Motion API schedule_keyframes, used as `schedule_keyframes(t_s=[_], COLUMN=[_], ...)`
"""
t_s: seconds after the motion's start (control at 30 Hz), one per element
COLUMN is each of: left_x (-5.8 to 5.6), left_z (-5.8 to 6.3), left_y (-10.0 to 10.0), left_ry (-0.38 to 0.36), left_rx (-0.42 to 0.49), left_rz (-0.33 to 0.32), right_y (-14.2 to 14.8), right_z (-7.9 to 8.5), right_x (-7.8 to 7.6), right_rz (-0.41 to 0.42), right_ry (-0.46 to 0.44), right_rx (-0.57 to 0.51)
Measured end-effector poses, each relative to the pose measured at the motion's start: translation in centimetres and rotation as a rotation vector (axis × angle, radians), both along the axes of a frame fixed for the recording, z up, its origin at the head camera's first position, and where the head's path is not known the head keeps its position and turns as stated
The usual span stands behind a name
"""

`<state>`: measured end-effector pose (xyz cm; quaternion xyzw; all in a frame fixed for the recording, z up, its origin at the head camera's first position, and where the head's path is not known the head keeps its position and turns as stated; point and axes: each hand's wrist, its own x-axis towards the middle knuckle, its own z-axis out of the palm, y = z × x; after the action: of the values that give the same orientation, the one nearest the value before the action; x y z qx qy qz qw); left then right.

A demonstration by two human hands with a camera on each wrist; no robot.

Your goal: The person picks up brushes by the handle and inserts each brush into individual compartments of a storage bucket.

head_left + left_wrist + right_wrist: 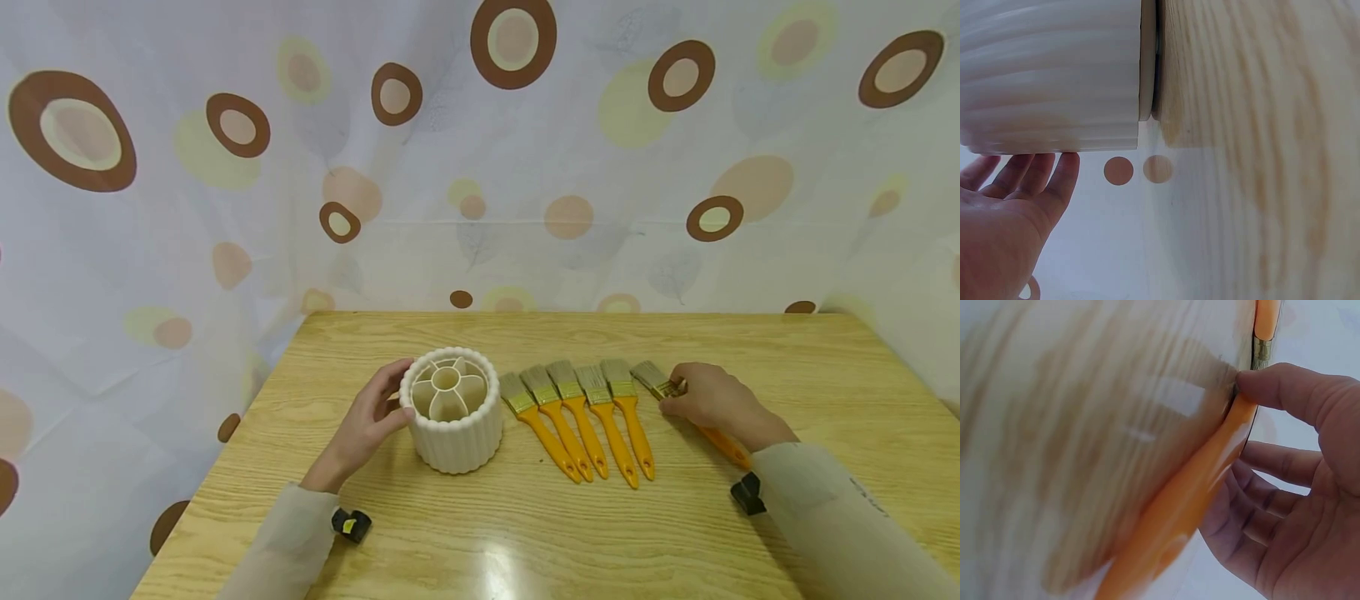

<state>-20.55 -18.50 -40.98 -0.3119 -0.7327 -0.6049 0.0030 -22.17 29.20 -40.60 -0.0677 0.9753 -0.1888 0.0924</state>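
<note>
Left hand (pixel 365 419), thumb and fingers spread wide, touches the left side of a white holder (pixel 457 446), whose compartment floors are hard to make out; the right hand (pixel 716 406) pinches a paintbrush (pixel 729 447), hiding its middle. Between them lie five brushes (pixel 588 433), handles nearward. Wood separates these from the far edge of the table (pixel 570 542); its near edge is cut off.

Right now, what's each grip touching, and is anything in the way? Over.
Left grip touching white holder. Right grip pinching rightmost paintbrush. Holder upright, no brushes inside. Possibly in the way: five other paintbrushes, lying between holder and that brush.
</note>
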Motion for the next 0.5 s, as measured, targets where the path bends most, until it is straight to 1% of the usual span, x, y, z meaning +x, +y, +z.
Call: schedule_keyframes(t_s=[0.33,0.5], left_x=[-0.04,-0.11], left_z=[-0.05,-0.12], left_y=[0.00,-0.05], left_ry=[0.003,0.011], left_rx=[0.005,0.004], left_rz=[0.001,0.004], right_y=[0.03,0.07], right_z=[0.23,0.48], right_x=[0.25,0.28], right_rz=[-0.038,-0.053], right_ry=[-0.001,0.021], right_rx=[-0.003,-0.004])
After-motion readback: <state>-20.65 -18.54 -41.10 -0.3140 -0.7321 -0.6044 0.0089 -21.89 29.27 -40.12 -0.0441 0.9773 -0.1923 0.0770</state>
